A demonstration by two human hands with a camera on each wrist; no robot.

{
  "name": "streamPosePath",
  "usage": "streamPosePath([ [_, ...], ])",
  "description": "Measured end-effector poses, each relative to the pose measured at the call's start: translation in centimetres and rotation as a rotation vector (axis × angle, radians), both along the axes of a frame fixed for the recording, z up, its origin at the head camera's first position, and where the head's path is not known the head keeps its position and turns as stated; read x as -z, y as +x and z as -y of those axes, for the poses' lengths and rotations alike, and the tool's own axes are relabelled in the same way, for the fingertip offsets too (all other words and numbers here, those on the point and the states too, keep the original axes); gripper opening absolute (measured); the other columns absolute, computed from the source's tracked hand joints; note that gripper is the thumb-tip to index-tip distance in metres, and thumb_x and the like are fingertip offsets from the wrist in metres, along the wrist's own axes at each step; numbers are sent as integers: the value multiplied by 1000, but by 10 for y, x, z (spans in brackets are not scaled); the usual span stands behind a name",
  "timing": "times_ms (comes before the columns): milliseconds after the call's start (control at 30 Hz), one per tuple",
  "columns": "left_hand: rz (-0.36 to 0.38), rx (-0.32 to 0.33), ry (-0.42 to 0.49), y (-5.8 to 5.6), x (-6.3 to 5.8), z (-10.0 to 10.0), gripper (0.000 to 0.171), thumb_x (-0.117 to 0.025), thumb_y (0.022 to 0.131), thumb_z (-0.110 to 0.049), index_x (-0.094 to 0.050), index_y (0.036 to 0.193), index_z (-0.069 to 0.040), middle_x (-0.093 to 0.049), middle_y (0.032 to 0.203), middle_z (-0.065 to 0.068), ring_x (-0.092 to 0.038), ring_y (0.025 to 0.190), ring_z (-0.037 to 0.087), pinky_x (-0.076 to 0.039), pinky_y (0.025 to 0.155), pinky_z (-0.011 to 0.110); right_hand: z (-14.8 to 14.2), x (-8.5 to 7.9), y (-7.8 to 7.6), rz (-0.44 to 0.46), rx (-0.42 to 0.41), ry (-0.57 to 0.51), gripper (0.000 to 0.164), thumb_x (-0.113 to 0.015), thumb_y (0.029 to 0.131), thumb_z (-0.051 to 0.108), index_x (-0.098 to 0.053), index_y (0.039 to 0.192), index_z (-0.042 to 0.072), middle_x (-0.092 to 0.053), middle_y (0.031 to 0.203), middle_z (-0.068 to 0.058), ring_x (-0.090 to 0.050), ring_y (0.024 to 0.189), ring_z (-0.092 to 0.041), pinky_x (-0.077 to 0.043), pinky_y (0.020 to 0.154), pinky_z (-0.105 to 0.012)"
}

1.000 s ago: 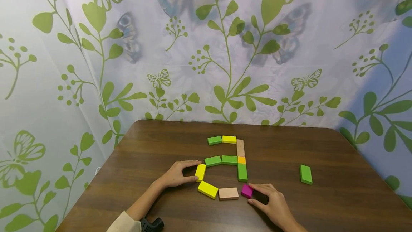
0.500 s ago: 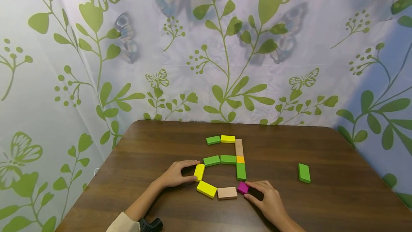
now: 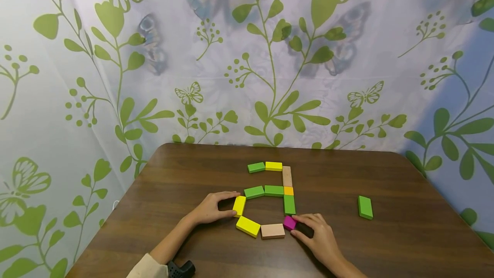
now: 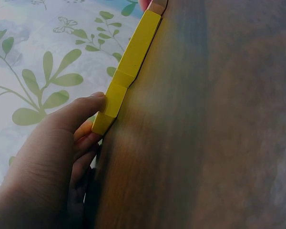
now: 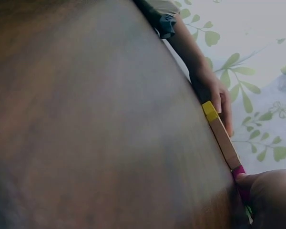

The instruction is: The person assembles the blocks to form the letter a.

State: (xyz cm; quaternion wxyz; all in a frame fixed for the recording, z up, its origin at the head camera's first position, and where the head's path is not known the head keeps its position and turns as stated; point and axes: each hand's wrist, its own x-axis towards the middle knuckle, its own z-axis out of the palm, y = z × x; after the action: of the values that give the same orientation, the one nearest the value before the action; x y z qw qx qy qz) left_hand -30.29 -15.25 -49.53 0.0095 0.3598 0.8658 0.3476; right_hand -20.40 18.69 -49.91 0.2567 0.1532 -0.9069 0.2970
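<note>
My left hand (image 3: 211,208) pinches a yellow block (image 3: 239,206) between thumb and fingers at the left side of a row of wooden blocks. In the left wrist view that yellow block (image 4: 115,101) meets a second yellow block (image 4: 139,45). My right hand (image 3: 319,234) grips a small magenta block (image 3: 290,222) by its right side. The magenta block lies between the lower green block (image 3: 289,204) and the pinkish wooden block (image 3: 272,231), at their ends. In the right wrist view my thumb lies against the magenta block (image 5: 238,172).
Above the loop, a green block (image 3: 256,167), a yellow block (image 3: 273,166) and a plain wooden block (image 3: 287,176) form an upper arm, joined by an orange block (image 3: 288,191). A lone green block (image 3: 365,207) lies to the right on the brown table (image 3: 405,243).
My right hand has slid the magenta block left and slightly away from me, up to the pinkish and green blocks. The left hand keeps its place on the yellow block.
</note>
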Motion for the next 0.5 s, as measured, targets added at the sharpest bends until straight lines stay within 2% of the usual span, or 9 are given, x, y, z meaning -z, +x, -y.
streamPosePath([
  [333, 0, -4, -5, 1, -1, 0, 58, -61, 85, -50, -52, 133, -20, -50, 133, -4, -46, 122, 18, -38, 97, 45, 0, 1, -1, -6, -9, -19, 36, -85, 63, 21, -73, 98, 19, -65, 92, 13, -52, 84, -4, -50, 70, -32],
  [500, 6, -4, -4, 0, -1, -1, 59, -60, 84, -51, -51, 134, -20, -50, 133, -3, -45, 122, 18, -38, 97, 45, 0, 1, -1, -16, -23, -43, 38, -86, 62, 19, -72, 97, 19, -65, 91, 13, -54, 80, -6, -49, 67, -28],
])
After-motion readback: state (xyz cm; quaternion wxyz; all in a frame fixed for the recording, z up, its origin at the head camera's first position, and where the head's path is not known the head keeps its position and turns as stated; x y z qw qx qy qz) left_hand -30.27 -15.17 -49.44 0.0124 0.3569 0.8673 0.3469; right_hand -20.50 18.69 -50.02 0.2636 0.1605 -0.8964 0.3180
